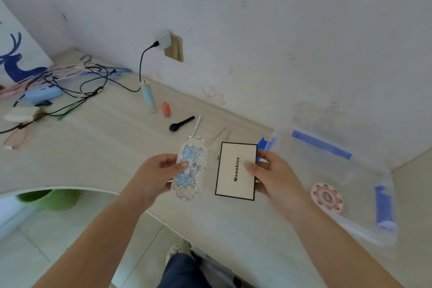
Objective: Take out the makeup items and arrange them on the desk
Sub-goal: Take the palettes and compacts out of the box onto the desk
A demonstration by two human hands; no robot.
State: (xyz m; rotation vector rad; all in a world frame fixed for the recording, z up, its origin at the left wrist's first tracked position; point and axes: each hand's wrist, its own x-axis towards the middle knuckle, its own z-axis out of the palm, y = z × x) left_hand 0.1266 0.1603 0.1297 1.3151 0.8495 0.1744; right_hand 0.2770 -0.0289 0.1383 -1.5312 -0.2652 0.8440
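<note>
My left hand (154, 176) grips an ornate silver palette with a blue embossed lid (190, 172), held above the desk's front edge. My right hand (271, 176) grips a white palette with a black border and the word "Mooekiss" (236, 172). The two palettes are side by side, apart. On the desk behind them lie a black brush (181, 123), a white pen-like stick (196, 126), a thin pale stick (218, 135), an orange tube (166, 109) and a light blue tube (148, 97). A round pink compact (326, 197) lies in the clear box at the right.
A clear plastic storage box with blue latches (350, 170) stands on the desk at the right, against the wall. Tangled black cables (77, 86) and small devices crowd the far left. A plug with a cable sits in the wall socket (174, 48). A green bin (50, 199) stands under the desk.
</note>
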